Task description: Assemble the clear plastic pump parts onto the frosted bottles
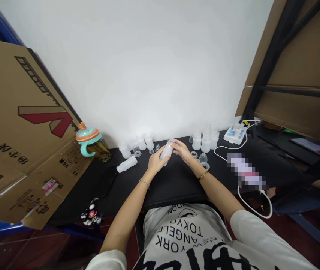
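Observation:
A small, frosted white baby bottle (166, 153) is tilted in front of me, above the black table (174, 183). My left hand (157, 160) wraps round its body. At its upper end, the fingers of my right hand (180, 149) close on a clear cap (170, 141); the fingers partly hide how it sits on the bottle. To the left of my hands, a loose white bottle (127, 164) lies on its side. Clear rings and dome-shaped parts lie on both sides, among them a clear cap (203, 158) and a ring (205, 165) near my right wrist.
Several white bottles (125, 150) stand back left; several with clear tops (206, 141) stand back right. A teal-lidded jug (91, 144) is by a cardboard box (36, 142). At right are a white power strip (234, 134), a cable and a pixelated object (245, 170). A wall closes the back.

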Action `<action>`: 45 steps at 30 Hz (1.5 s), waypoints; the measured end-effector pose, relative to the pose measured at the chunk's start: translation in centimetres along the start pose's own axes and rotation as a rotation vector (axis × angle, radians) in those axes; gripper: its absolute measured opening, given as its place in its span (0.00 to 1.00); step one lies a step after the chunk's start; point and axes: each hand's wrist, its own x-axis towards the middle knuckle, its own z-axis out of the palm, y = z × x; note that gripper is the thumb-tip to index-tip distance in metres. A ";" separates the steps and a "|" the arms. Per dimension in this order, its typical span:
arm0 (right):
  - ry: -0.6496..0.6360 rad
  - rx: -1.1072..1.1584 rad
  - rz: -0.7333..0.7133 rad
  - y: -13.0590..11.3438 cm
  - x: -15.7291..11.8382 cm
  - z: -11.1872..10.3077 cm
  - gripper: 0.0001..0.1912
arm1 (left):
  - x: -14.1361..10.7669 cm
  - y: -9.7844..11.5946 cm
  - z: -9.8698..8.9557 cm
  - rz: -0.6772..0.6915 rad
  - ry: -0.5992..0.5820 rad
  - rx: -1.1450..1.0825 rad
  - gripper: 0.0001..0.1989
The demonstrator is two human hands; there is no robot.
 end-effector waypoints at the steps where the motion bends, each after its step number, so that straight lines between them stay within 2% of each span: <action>1: 0.004 0.003 -0.002 0.1 0.0 0.0 0.22 | 0.0 0.0 0.0 -0.003 0.004 0.005 0.32; 4: 0.023 0.005 -0.021 0.4 0.1 0.1 0.23 | 0.0 -0.3 0.3 0.004 0.007 -0.067 0.32; 9: 0.025 0.003 -0.042 0.9 0.2 0.1 0.24 | 0.4 -1.1 0.9 -0.009 -0.047 -0.318 0.32; 14: 0.022 0.026 -0.062 1.3 0.3 0.0 0.23 | 0.4 -0.9 1.0 -0.030 -0.082 -0.469 0.34; 22: -0.040 0.073 -0.118 1.4 -0.1 0.7 0.23 | 0.5 -0.8 1.2 -0.070 -0.072 -0.686 0.35; 29: -0.040 0.022 -0.120 0.8 -0.4 1.0 0.25 | 0.4 -1.0 0.9 0.017 -0.026 -0.620 0.35; 45: -0.061 -0.103 -0.173 0.5 -0.3 1.0 0.29 | 0.5 -0.8 0.6 -0.009 -0.029 -0.600 0.36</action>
